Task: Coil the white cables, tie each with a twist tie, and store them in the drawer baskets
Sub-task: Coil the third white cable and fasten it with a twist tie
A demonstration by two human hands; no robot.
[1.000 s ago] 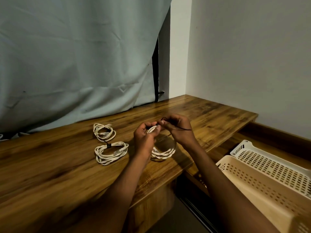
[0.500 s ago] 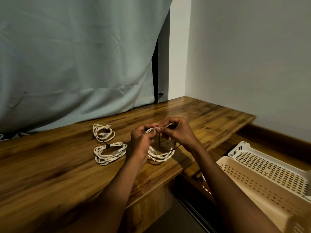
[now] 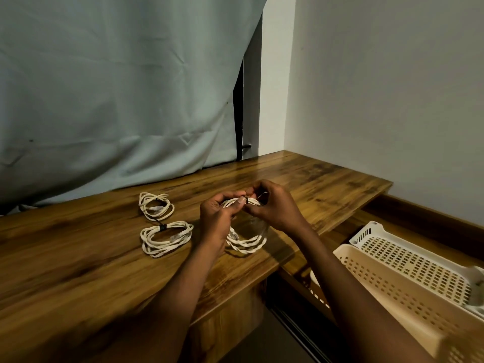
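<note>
A coiled white cable stands upright on edge near the front of the wooden table. My left hand grips the coil's top strands, thumb on top. My right hand pinches a dark twist tie wrapped around those strands beside my left thumb. Two more white coils lie flat to the left, each bound with a dark tie: a far one and a nearer one. Two perforated baskets sit low at the right, a cream one and a white one.
A grey curtain hangs behind the table, with a dark gap at its right edge. A plain wall closes the right side. The table's right end steps down to a lower wooden ledge by the baskets.
The loose end of the twist tie, which stuck out to the right a second ago, is now wound in at the coil's top. My two hands have drawn close together there.
</note>
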